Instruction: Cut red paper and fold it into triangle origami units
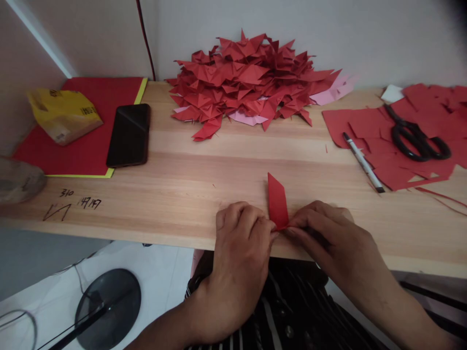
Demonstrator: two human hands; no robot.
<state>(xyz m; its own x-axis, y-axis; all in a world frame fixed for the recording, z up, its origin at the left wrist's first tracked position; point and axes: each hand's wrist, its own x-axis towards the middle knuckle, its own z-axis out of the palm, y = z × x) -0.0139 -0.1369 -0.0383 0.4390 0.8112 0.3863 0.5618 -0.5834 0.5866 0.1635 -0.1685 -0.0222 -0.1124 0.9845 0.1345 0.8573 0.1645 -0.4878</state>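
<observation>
A small folded piece of red paper [278, 201] stands up between my two hands close to the front edge of the table. My left hand [242, 243] pinches its lower left end, fingers curled and knuckles up. At the lower right corner, the thumb and fingertips of my right hand [324, 231] are pressed together on the paper. My fingers cover the paper's lower end. Beyond my hands, a large heap of folded red paper pieces [248, 82] lies against the wall, with a few pink ones [248, 117] among them.
At right, black-handled scissors [419, 141] and a marker pen [363, 163] lie on red paper sheets [365, 126]. At left are a black phone [128, 136], a yellow packet [65, 116] and a red sheet [91, 155]. A round black stand base [120, 291] is on the floor.
</observation>
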